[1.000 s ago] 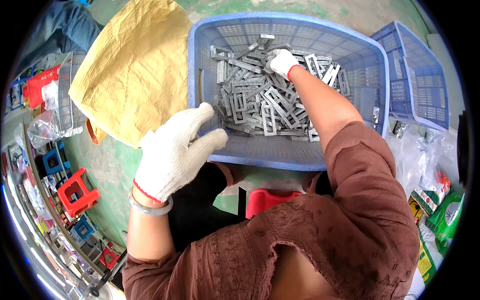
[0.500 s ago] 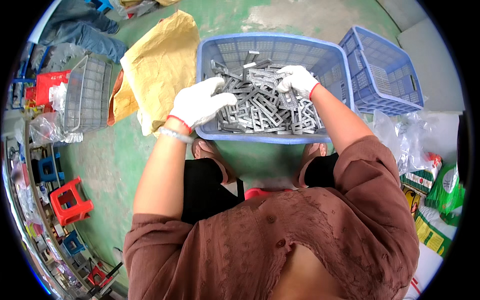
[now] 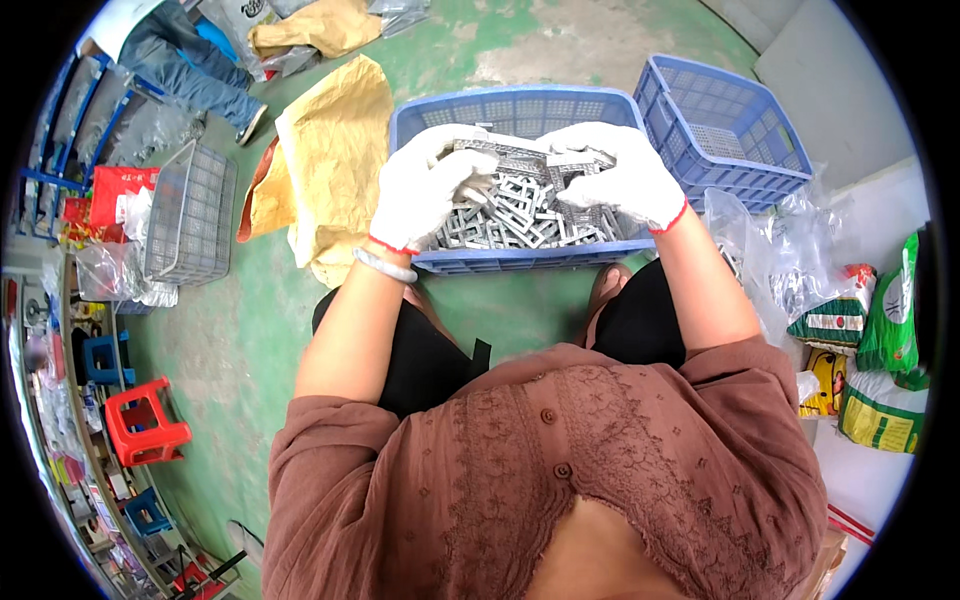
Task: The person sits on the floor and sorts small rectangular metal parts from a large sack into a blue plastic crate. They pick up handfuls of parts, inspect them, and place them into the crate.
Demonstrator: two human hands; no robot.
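Note:
A blue plastic crate (image 3: pixel 460 262) in front of me holds a heap of small grey metal frames (image 3: pixel 515 212), long and slotted. My left hand (image 3: pixel 425 195), in a white knitted glove with a red cuff, is closed around the end of a grey metal frame (image 3: pixel 508 150) raised over the heap. My right hand (image 3: pixel 630 180), gloved alike, has its fingers and thumb closed on grey metal pieces, at least one of them a slotted frame. Both hands are close together, and the raised pieces meet or overlap between them. How many pieces each hand grips is hidden by the gloves.
A second blue crate (image 3: pixel 730 165) stands at the right behind the first. Left of the crate lies a yellow woven sack (image 3: pixel 340 150); farther left are a grey crate (image 3: pixel 190 220) and a red stool (image 3: pixel 145 422). Plastic bags (image 3: pixel 745 240) lie at right. Someone's jeans-clad leg (image 3: pixel 185 75) shows upper left.
My left hand, open and empty before, has closed on a metal frame. My right hand has lifted pieces from the heap, and the hands have come together. My view has shifted slightly.

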